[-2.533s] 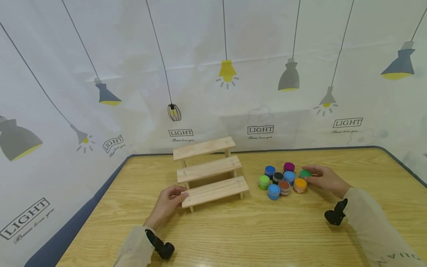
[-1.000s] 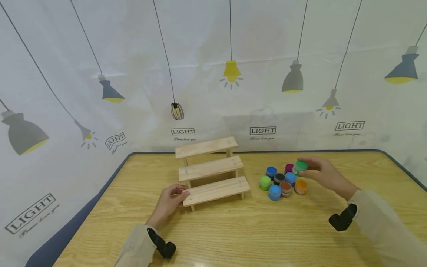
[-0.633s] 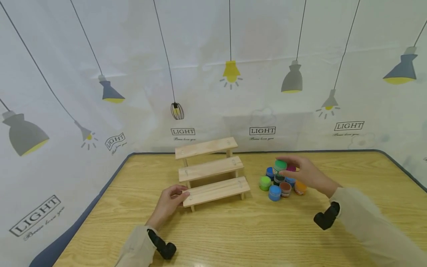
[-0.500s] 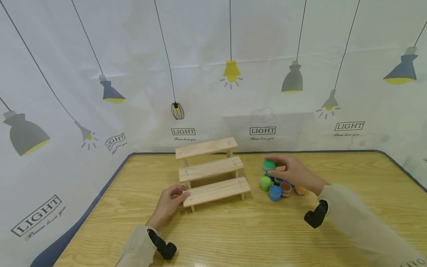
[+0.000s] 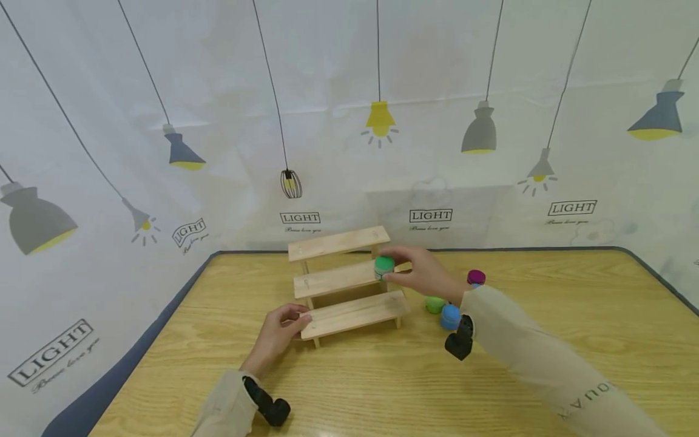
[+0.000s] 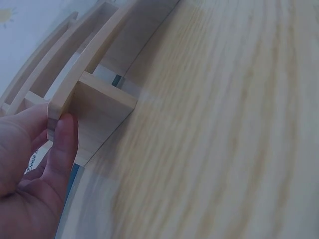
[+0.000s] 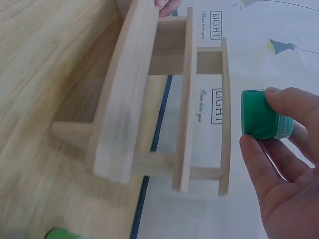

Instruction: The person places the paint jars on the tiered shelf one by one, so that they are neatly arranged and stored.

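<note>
The right hand [image 5: 428, 276] reaches leftward, fingers pinching the green jar [image 5: 384, 269] off the bench [image 5: 355, 388], near the rack's right end. The left hand [image 5: 277, 332] pinches the rack [image 5: 355, 314] by its lowest shelf's left end. Half a second ago the green jar was among the other jars [image 5: 451, 317], now mostly hidden by the right arm.

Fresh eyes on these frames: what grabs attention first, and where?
First, probably the green jar, held in the right hand by the right end of the three-tier wooden stand. Next, the stand itself, toward the back of the table, its lowest tier gripped at the left end by the left hand. Behind, a pale backdrop printed with hanging lamps fills the upper head view.
</note>
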### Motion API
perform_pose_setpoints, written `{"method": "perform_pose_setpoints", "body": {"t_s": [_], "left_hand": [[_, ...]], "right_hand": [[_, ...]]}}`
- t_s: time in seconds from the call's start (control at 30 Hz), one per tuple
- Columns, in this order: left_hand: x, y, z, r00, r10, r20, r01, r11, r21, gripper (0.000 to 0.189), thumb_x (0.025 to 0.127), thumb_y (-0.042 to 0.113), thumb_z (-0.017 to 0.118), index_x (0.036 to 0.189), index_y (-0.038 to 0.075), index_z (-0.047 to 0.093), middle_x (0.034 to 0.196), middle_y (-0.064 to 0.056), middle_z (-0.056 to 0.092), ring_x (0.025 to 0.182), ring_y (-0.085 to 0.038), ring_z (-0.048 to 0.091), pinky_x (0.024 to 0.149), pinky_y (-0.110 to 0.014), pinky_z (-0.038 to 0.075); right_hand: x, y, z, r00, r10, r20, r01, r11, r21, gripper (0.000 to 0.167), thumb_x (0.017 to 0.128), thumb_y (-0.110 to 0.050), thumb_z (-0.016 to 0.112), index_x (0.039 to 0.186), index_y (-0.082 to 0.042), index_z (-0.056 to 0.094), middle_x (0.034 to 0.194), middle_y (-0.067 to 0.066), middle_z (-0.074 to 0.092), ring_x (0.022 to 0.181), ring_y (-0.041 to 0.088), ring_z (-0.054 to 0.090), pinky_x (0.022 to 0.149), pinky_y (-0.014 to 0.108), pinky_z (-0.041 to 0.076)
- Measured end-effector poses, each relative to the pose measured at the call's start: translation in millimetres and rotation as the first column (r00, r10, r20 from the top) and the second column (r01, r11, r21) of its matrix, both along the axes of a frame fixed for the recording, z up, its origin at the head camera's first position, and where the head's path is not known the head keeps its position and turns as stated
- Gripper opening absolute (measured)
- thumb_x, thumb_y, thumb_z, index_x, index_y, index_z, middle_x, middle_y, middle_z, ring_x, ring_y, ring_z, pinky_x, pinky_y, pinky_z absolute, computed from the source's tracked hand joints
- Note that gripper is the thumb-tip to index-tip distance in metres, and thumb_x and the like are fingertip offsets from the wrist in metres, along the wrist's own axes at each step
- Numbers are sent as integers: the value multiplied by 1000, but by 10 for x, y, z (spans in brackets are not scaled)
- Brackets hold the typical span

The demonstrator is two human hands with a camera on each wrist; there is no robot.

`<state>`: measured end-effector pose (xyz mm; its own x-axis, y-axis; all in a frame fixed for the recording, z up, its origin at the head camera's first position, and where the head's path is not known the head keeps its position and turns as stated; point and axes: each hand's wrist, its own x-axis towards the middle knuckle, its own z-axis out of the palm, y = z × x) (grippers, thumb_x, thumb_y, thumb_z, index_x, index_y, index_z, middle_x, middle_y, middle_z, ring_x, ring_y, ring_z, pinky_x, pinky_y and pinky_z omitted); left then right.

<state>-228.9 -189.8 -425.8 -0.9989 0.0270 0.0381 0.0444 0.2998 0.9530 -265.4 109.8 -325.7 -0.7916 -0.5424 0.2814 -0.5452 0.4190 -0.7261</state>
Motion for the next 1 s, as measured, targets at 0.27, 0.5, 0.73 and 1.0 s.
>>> {"method": "perform_pose_setpoints", "body": {"t_s": [0.27,0.5,0.73,1.0], "left_hand": [[-1,-17,14,1000,11,-5,-11,1000,3,21,83,12,62,99,-2,62,83,-9,51,65,-13,54,60,-30,49],[-12,-23,9,1000,29,9,-29,1000,6,21,83,13,63,100,0,62,85,-9,53,70,-13,54,61,-30,49],[-5,-17,-5,1000,13,-9,-13,1000,-9,19,83,13,62,98,1,63,85,-9,54,67,-16,54,61,-31,50],[-14,-2,0,1000,2,-9,-2,1000,-1,21,84,13,62,100,0,62,86,-9,55,67,-15,54,62,-31,49]], "right_hand": [[-114,-378,107,999,28,22,-28,999,-23,45,82,-12,64,123,-3,49,104,8,56,97,21,53,75,29,47],[-221,-654,149,999,-4,48,6,999,-50,47,82,-13,64,125,-2,48,108,9,56,97,20,54,78,29,46],[-331,-871,117,995,-44,89,50,997,-66,46,80,-13,66,122,-1,50,105,8,58,94,19,55,78,27,45],[-423,-1009,125,990,-87,114,95,993,-65,48,81,-14,66,124,-1,49,108,9,58,95,20,55,77,27,46]]}}
